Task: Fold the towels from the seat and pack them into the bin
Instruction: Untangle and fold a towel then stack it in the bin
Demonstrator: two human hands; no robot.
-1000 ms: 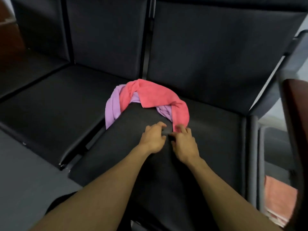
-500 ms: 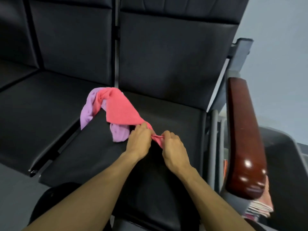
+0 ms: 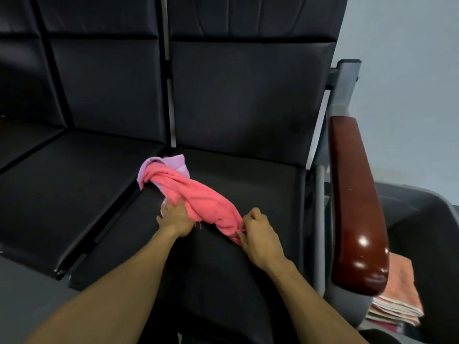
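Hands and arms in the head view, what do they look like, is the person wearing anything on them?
Both forearms are bare up to the bottom edge of the frame: no sleeves show. The left hand and right hand wear no gloves, and no watch, bracelet or ring is visible on the wrists or fingers. No markings show. Whether there are sleeves higher up cannot be told, since the upper arms are out of frame.

head | looks forward-down | near seat (image 3: 248,194) | single view
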